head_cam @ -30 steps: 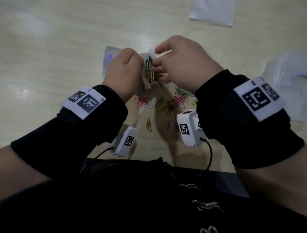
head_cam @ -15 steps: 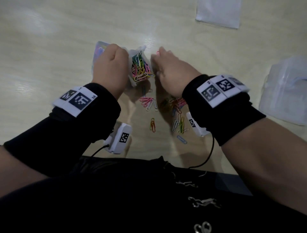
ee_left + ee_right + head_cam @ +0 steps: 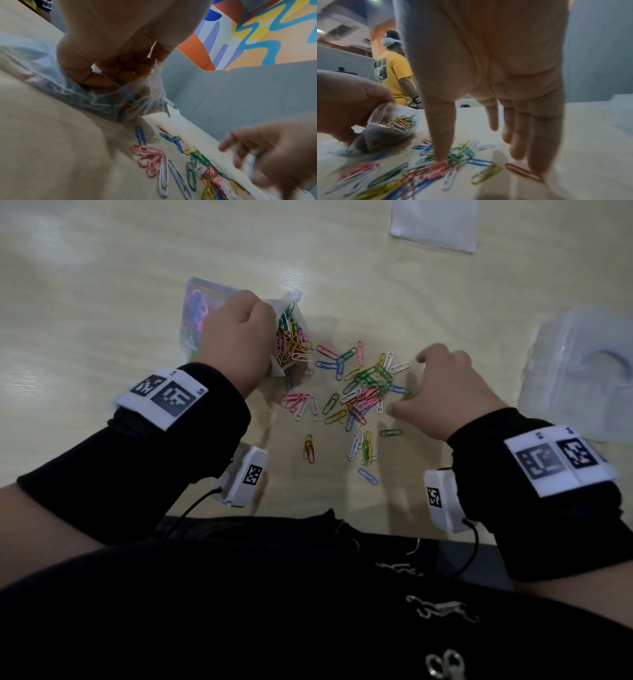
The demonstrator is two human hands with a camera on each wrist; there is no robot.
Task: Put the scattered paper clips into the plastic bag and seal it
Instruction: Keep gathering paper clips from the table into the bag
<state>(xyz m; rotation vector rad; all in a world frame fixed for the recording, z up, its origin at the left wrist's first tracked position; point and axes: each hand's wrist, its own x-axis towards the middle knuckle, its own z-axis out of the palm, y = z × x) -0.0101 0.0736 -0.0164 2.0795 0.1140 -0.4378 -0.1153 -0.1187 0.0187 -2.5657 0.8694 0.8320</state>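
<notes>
Paper clips (image 3: 363,392) lie loose; right hand (image 3: 442,392), fingers spread, has left the plastic bag (image 3: 291,337), gripped open by left hand (image 3: 236,344), for another load.

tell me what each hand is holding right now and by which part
The left hand grips the plastic bag by its open top edge. The right hand holds nothing, fingers spread over the loose paper clips.

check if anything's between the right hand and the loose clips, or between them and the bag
Nothing visible does. The right hand hangs open right over the loose paper clips; bare table lies between them and the plastic bag, whose mouth the left hand holds open.
</notes>
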